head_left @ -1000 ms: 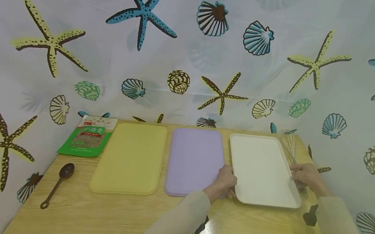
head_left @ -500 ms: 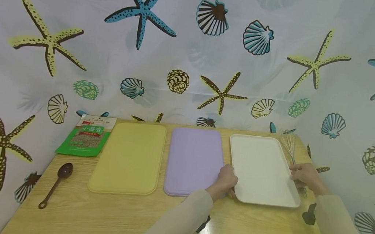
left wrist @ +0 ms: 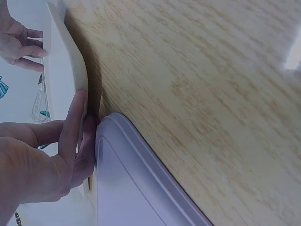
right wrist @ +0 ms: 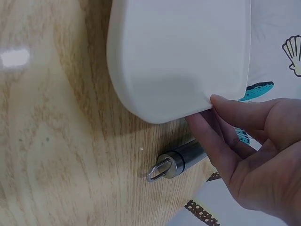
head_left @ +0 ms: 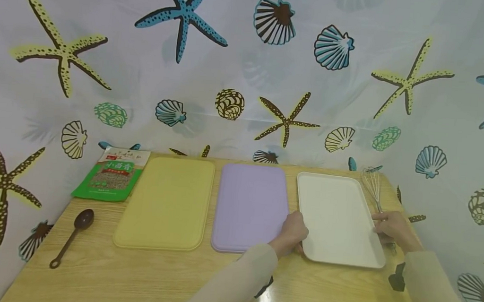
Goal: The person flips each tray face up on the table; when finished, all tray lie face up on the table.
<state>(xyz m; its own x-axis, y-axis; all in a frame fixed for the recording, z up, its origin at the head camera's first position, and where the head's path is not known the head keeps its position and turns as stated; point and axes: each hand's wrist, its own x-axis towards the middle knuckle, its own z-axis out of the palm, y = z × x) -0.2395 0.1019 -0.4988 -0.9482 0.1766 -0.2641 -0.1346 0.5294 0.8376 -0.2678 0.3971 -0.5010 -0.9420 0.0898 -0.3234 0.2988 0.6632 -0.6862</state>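
Observation:
In the head view a white tray lies at the right, between my two hands. My left hand grips its left edge near the front corner, with fingers under the rim, as the left wrist view shows. Those fingers come right beside the purple tray. My right hand pinches the opposite edge, thumb over the rim and fingers below. Under that hand in the right wrist view is the steel handle of a whisk, its wires pointing to the back.
Left of the purple tray lies a yellow tray. At the far left are a green seed packet and a dark brown spoon on the wooden table. A curtain with starfish and shells hangs behind.
The white tray's near right corner and my right hand have shifted very slightly left, while my left hand has edged slightly right. Both hands keep their hold; the other things look the same.

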